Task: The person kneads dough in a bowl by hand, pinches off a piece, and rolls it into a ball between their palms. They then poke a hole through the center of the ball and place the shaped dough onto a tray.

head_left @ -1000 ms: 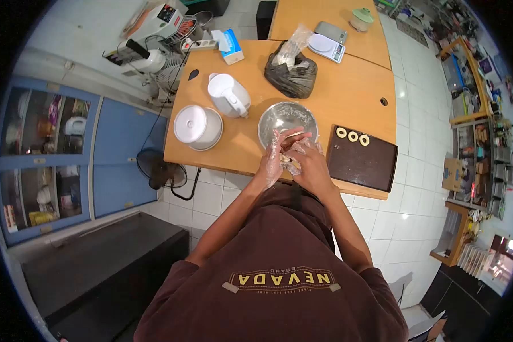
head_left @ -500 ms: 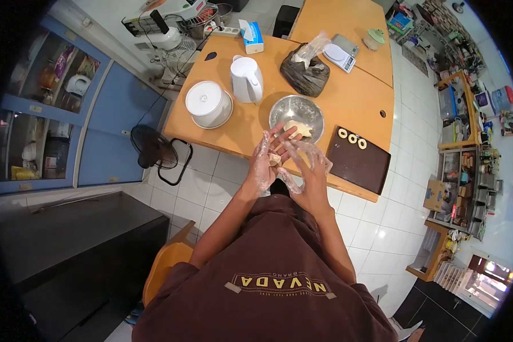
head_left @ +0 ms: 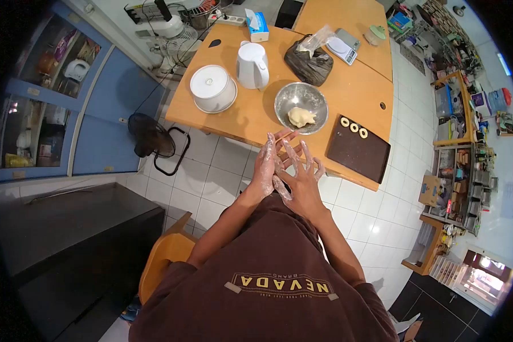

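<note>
My left hand (head_left: 264, 171) and my right hand (head_left: 302, 185) meet palm to palm in front of the table edge, both dusted with flour. The right fingers are spread over the left palm. A small piece of dough, which lay in the left palm a moment ago, is hidden between them. Just beyond the fingertips, a metal mixing bowl (head_left: 286, 96) holds a pale lump of dough (head_left: 301, 117). To the right lies a dark baking tray (head_left: 356, 155) with three dough rings (head_left: 354, 127) near its far left corner.
On the wooden table (head_left: 251, 122) stand a lidded white container (head_left: 211, 85), a white pitcher (head_left: 252, 65), a black plastic bag (head_left: 309, 61), a digital scale (head_left: 343, 48) and a tissue box (head_left: 257, 27). A black fan (head_left: 150, 135) and a wooden chair (head_left: 164, 256) are at the left.
My hands have come together, and the right palm now covers the piece of dough seen earlier in the left. The view has shifted slightly, so the table items sit higher.
</note>
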The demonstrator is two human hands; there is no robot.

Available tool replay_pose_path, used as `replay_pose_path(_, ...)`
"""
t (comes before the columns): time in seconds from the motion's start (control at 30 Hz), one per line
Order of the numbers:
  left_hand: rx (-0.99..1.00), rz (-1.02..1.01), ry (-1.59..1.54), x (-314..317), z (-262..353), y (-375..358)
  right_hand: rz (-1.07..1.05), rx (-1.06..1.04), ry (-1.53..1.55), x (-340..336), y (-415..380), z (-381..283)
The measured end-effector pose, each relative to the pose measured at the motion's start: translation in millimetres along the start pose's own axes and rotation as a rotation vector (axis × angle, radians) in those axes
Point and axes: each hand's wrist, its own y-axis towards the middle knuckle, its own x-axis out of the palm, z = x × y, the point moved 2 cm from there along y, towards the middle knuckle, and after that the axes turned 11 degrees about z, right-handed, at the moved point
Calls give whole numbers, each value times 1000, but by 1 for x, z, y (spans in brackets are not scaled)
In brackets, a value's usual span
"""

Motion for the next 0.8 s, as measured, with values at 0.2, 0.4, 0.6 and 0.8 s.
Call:
replay_pose_path(0.2,106,-85,-2,-12,22,-10,53,-21,1,-5,17,-18)
replay_pose_path(0.4,183,-79,-128,-8,35,-12,196,40,84,7,20,-32)
replay_pose_path(0.6,123,-55,-270,-9,32,-13,61,-110,60,16,6,-30)
replay_pose_path(0.8,99,-52,-293,0,22,-1,83,-38,119,6,-10,-13)
